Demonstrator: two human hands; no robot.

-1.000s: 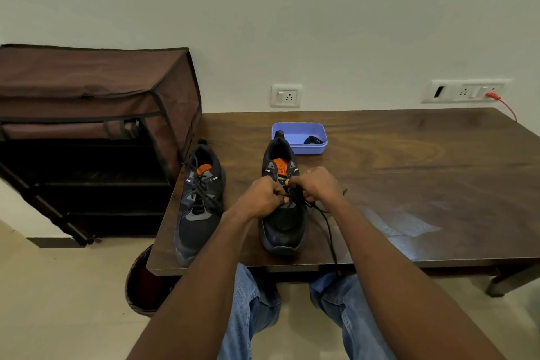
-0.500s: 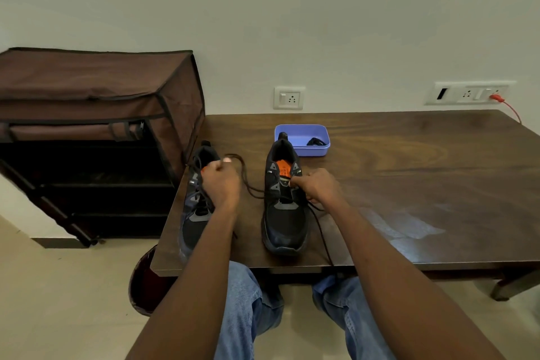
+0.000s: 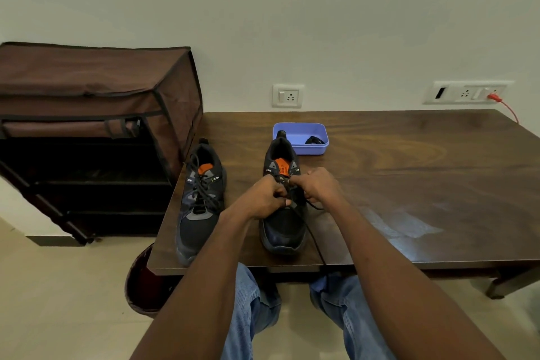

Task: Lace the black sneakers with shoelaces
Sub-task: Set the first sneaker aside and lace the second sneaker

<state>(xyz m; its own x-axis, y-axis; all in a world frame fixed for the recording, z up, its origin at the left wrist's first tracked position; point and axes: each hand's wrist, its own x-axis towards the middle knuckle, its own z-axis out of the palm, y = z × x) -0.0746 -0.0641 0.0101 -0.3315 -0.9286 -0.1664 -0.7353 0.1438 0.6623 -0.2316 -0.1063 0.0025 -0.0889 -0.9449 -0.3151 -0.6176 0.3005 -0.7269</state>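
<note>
Two black sneakers with orange tongues stand on the dark wooden table [image 3: 409, 184], toes toward me. The left sneaker [image 3: 200, 202] has a black lace threaded up its front. Over the eyelets of the right sneaker [image 3: 282, 228] both my hands meet. My left hand [image 3: 263, 197] and my right hand [image 3: 317, 185] each pinch the black shoelace [image 3: 314, 238] at the shoe's middle. One lace end trails down past the toe and over the table's front edge. The eyelets under my fingers are hidden.
A light purple tray [image 3: 301, 137] with a small black item inside sits behind the right sneaker. A brown fabric shoe rack [image 3: 96, 126] stands against the table's left end. A dark round basket [image 3: 143, 280] is on the floor below the table corner.
Half a second ago my left hand was out over the left sneaker, pulling the lace sideways. It has come back to the right sneaker and meets my right hand there.
</note>
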